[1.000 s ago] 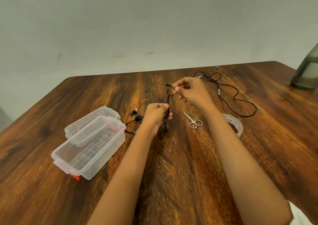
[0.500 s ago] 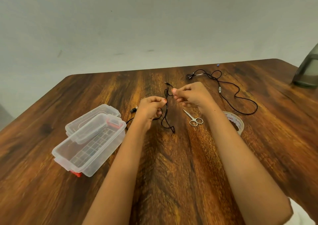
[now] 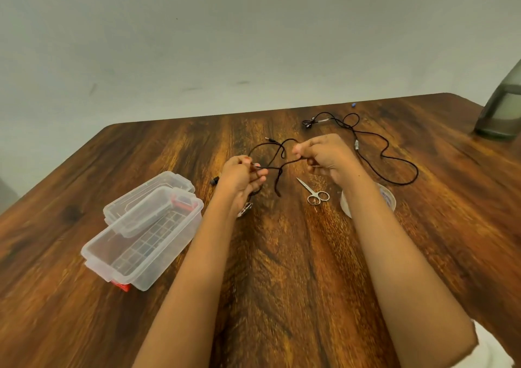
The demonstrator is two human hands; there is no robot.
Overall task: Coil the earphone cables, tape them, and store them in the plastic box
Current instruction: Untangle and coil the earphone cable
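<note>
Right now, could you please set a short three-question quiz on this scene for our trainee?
1. True or false: the scissors lie between the tape roll and the plastic box.
2. What do the left hand and right hand grip between them? A) the scissors B) a black earphone cable C) the tape roll
3. How many earphone cables are in view, counting the loose cable on the table?
Key: 1 true; 2 B; 3 two.
</note>
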